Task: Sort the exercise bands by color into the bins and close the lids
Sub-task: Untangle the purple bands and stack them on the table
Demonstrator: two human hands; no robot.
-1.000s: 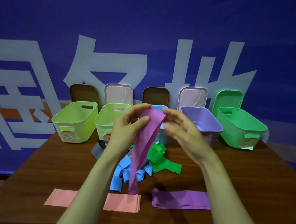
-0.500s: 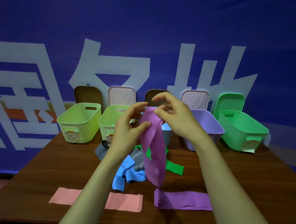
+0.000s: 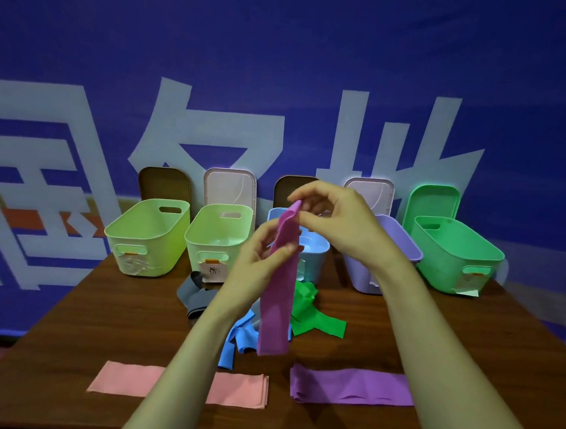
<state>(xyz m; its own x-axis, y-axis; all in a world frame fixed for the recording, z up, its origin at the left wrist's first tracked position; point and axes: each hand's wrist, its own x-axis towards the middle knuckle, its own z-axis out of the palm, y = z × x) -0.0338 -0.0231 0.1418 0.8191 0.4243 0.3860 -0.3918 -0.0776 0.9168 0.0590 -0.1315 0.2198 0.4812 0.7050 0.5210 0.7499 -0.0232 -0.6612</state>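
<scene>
Magenta rubber hangs in mid-air over the middle of the brown wooden worktop [image 3: 103, 319]. The magenta band [image 3: 277, 307] is held up in front of the blue bin [image 3: 314, 256], and its lower end dangles above a loose heap of other bands. The right hand [image 3: 344, 224] pinches the band's top end between thumb and fingers [image 3: 309, 191], with the rest of the hand arched above it. The left hand [image 3: 255, 265] grips the same band a little lower, thumb laid across its front and fingers curled at its edge.

Under the hanging strip lie the blue band [image 3: 233, 347], the grey band [image 3: 192, 293] to its left and the green band [image 3: 315, 319] to its right, all crumpled and touching or overlapping. Near the front edge the pink band [image 3: 122, 378] lies flat, with the left forearm passing above it. The purple band [image 3: 350, 386] lies flat just to its right, apart from it.

Five open bins stand in a row along the far edge: two yellow-green bins [image 3: 147, 239], then the blue one, the lavender bin [image 3: 360, 275] and the green bin [image 3: 454, 258]. A lid stands upright behind each bin, against the blue backdrop [image 3: 285, 48]: a brown lid [image 3: 164, 184], a pale pink lid [image 3: 229, 188], a second brown one, a lavender lid [image 3: 372, 193] and a green lid [image 3: 433, 203].
</scene>
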